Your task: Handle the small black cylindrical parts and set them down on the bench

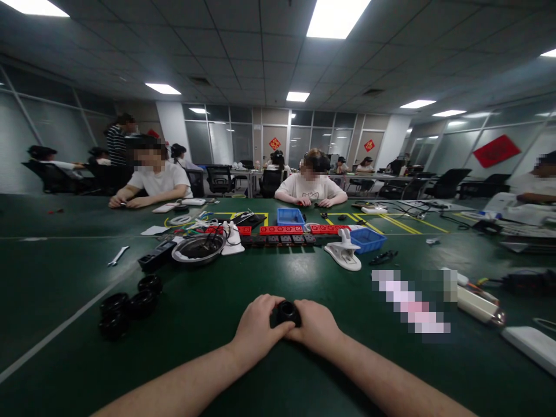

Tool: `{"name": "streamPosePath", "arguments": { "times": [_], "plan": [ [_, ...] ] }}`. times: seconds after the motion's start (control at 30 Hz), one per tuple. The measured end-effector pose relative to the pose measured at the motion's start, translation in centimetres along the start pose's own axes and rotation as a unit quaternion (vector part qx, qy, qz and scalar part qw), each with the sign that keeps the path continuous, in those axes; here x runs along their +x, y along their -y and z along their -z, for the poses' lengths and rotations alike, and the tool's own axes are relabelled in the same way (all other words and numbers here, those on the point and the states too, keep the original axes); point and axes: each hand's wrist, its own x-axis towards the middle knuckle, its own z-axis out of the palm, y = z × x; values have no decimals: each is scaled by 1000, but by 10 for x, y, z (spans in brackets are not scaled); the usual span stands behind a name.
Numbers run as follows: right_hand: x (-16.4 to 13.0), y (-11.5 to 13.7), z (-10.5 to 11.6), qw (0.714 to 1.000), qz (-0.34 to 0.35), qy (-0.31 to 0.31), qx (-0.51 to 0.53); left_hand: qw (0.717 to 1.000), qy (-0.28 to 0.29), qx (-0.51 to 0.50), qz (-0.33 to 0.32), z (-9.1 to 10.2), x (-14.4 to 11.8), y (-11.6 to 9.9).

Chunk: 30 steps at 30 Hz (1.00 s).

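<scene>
A small round black part with a hollow in its top [287,311] is at the near middle of the green table. My left hand [260,327] is closed around its left side, thumb in front. From the right, my right hand [316,324] grips the same part, and the two thumbs nearly meet before it. Fingers on the far side are partly hidden. Off to the left lie several glossy black round parts [142,303], clustered together and similar in colour to the held one.
Across the middle stand a metal bowl [197,258], red socket strips [280,229], a white clip base [344,255] and blue bins [367,238]. A wrench [118,256] lies left; a metal cylinder [480,304] and white case [532,347] lie right. Co-workers sit opposite.
</scene>
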Motion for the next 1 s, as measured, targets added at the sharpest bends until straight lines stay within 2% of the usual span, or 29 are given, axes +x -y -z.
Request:
{"name": "streamPosePath", "arguments": {
  "times": [0.07,0.17,0.27,0.37,0.5,0.63,0.8,0.9,1.0],
  "plan": [
    [-2,-1,3,1000,9,-11,4,1000,10,-4,-17,2,1,1],
    [-2,-10,8,994,80,-22,73,997,58,-24,-47,7,3,3],
    [0,-19,12,974,143,45,168,992,100,-41,-70,11,4,3],
    [4,-27,15,955,152,121,226,991,107,-42,-70,12,4,2],
    [8,-32,16,943,144,152,260,989,119,-47,-73,13,4,1],
    [8,-30,11,962,100,123,222,991,114,-44,-55,11,3,-1],
    [2,-10,2,997,43,29,60,998,59,0,2,3,0,-4],
    [-2,0,0,1000,24,-12,-11,999,36,15,16,1,0,-4],
    [-3,-1,3,999,39,-18,5,999,44,0,1,3,2,-2]
  ]
}}
